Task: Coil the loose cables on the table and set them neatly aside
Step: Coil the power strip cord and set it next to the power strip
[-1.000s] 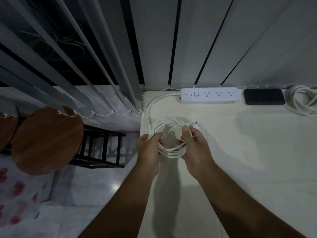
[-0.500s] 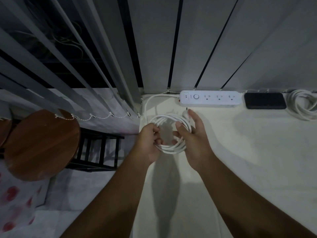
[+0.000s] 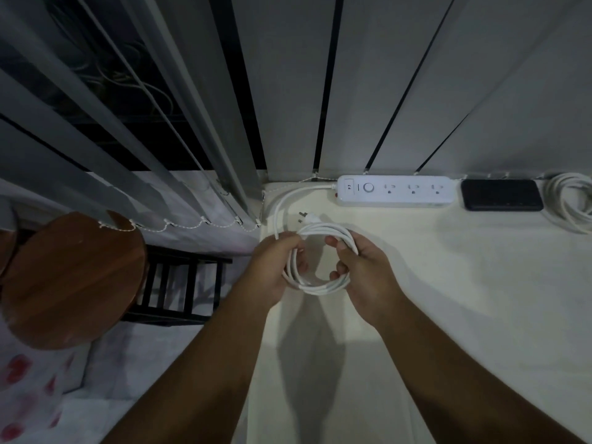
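A white power cable wound into a coil hangs between both hands above the table's left corner. My left hand grips the coil's left side. My right hand grips its right side, thumb over the strands. The cable's plug sticks out at the coil's top with its prongs pointing left. From the coil a length of cable curves back to the white power strip lying by the wall.
A black flat device lies right of the strip. A second white coiled cable lies at the far right. The cream table ends at its left edge near my left hand. A round wooden stool stands on the floor to the left, vertical blinds behind.
The plug has swung from my right fingers to the top of the coil and now points left. Both hands have shifted their hold on the coil's sides.
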The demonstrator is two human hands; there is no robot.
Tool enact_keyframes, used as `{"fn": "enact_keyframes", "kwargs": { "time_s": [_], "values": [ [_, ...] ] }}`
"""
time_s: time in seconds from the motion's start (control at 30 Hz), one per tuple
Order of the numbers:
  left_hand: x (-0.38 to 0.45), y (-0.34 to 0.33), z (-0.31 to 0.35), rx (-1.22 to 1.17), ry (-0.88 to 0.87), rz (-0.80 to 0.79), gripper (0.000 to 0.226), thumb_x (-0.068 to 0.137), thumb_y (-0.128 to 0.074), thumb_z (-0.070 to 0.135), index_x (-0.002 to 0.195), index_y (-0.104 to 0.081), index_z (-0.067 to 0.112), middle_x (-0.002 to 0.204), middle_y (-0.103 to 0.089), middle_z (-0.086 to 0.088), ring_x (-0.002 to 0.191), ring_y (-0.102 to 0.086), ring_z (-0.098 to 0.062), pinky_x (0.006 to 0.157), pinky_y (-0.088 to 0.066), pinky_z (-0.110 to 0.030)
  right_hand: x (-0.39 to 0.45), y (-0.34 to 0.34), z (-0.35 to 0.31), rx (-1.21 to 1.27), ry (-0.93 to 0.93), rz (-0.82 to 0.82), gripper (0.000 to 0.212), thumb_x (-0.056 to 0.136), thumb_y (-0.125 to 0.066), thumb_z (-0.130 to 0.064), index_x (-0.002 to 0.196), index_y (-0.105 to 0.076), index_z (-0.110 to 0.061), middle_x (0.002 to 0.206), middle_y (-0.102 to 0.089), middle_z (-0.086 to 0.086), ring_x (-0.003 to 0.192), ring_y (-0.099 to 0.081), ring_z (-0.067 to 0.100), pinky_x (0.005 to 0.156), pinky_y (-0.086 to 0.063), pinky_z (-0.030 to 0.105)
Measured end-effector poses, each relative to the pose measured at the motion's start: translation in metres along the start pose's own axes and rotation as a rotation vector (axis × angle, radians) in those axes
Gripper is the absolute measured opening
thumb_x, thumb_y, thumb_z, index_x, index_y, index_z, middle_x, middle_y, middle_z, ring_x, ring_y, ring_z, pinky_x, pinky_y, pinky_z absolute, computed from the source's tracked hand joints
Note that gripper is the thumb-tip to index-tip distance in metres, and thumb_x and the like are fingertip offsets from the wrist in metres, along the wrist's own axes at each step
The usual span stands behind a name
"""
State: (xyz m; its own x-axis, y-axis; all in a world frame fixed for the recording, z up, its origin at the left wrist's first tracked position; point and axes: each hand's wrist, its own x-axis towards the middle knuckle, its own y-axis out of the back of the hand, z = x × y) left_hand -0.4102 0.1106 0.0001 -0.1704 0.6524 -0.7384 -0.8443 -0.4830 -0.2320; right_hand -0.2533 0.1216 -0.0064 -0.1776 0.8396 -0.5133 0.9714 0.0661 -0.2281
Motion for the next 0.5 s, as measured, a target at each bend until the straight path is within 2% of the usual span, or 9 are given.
{"fn": "enact_keyframes", "kwargs": {
  "time_s": [0.07, 0.17, 0.3, 0.37, 0.43, 0.5],
  "values": [
    [0.004, -0.001, 0.005, 0.109, -0.025, 0.034, 0.01, 0.086, -0.054, -0.001, 0.085, -0.063, 0.003, 0.065, -0.05, -0.012, 0.059, -0.05, -0.024, 0.062, -0.042, -0.032, 0.007, 0.0, -0.006, -0.009, -0.032, -0.001, 0.032, 0.103, -0.049, -0.002, 0.111, -0.075, -0.019, 0.103, -0.074, 0.0, 0.058, -0.046, 0.012, 0.059, -0.047, 0.032],
    [0.007, -0.003, 0.005, 0.141, 0.075, 0.05, 0.01, 0.08, -0.052, 0.006, 0.072, -0.058, 0.007, 0.055, -0.045, -0.007, 0.048, -0.044, -0.021, 0.054, -0.039, -0.029, 0.018, 0.0, -0.011, -0.075, -0.068, 0.0, 0.033, 0.1, -0.05, -0.001, 0.106, -0.076, -0.021, 0.1, -0.071, 0.004, 0.058, -0.047, 0.012, 0.056, -0.047, 0.031],
    [0.012, -0.007, -0.001, 0.076, 0.134, 0.131, 0.02, 0.074, -0.049, 0.009, 0.054, -0.052, 0.011, 0.048, -0.042, -0.005, 0.039, -0.039, -0.02, 0.049, -0.04, -0.027, 0.026, -0.001, -0.013, -0.043, -0.163, 0.014, 0.035, 0.099, -0.053, -0.002, 0.117, -0.074, -0.024, 0.101, -0.074, -0.001, 0.073, -0.055, 0.017, 0.065, -0.047, 0.035],
    [0.014, -0.011, -0.004, 0.055, 0.126, 0.198, 0.026, 0.076, -0.048, 0.009, 0.051, -0.05, 0.014, 0.044, -0.042, -0.001, 0.035, -0.037, -0.017, 0.046, -0.037, -0.024, 0.027, 0.001, -0.012, 0.025, -0.205, -0.018, 0.032, 0.098, -0.06, -0.007, 0.124, -0.07, -0.024, 0.103, -0.076, -0.001, 0.077, -0.067, 0.017, 0.065, -0.052, 0.034],
    [0.016, -0.015, -0.005, 0.008, 0.105, 0.243, 0.031, 0.078, -0.048, 0.009, 0.049, -0.048, 0.016, 0.041, -0.042, 0.001, 0.033, -0.037, -0.016, 0.05, -0.035, -0.025, 0.025, 0.002, -0.011, 0.087, -0.197, -0.081, 0.027, 0.1, -0.061, -0.015, 0.125, -0.069, -0.021, 0.106, -0.078, 0.002, 0.082, -0.075, 0.018, 0.065, -0.057, 0.034],
    [0.02, -0.019, -0.008, -0.038, 0.096, 0.259, 0.032, 0.081, -0.048, 0.01, 0.05, -0.047, 0.016, 0.04, -0.043, 0.002, 0.037, -0.039, -0.016, 0.054, -0.034, -0.028, 0.023, 0.001, -0.008, 0.133, -0.145, -0.021, 0.022, 0.103, -0.059, -0.022, 0.121, -0.071, -0.021, 0.102, -0.079, -0.001, 0.077, -0.075, 0.014, 0.065, -0.058, 0.03]
  ]
}}
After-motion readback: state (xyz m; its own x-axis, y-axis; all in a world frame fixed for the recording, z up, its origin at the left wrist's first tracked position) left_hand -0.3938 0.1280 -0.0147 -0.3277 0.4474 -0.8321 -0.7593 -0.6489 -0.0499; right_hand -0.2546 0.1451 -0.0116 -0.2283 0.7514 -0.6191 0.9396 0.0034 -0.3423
